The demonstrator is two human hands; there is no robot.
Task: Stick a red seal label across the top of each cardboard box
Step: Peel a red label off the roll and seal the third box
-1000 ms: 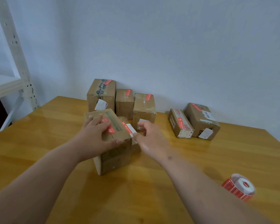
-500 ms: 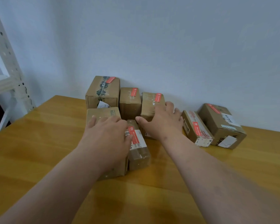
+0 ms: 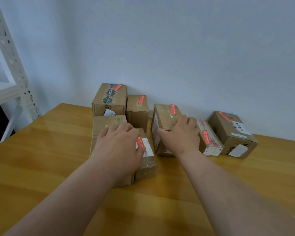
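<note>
Now, going from the left, a white metal shelf [image 3: 8, 92] stands beside the wooden table [image 3: 41, 150], and two sealed boxes sit far back against the wall: a tall box [image 3: 109, 101] with a red label [image 3: 117, 87] on top and a narrower box [image 3: 137, 113] just right of it, also labelled.

Near these, the left hand [image 3: 117, 149] lies flat on a larger box [image 3: 107, 126], fingers spread and relaxed over its top, thumb reaching the red and white label on the small box [image 3: 146, 159] that touches its right side. A second ago this hand gripped the large box at a tilt, with a red label showing under its fingers; since then the box has been set down square and pushed back toward the row, so its seal looks done, though the hand hides it now.

Right of that, the right hand [image 3: 179, 135] has left the near boxes and closed on a middle box [image 3: 165, 120], thumb on its left face and fingers curled over the right edge. That box has been drawn away from the narrow box and turned slightly; it already carries a red label.

Further right lie a flat box [image 3: 209, 138] and an angled box [image 3: 232, 133], both labelled.

Every box in view seems sealed, so the hands appear to be tidying or checking. The label roll has dropped out of view.
</note>
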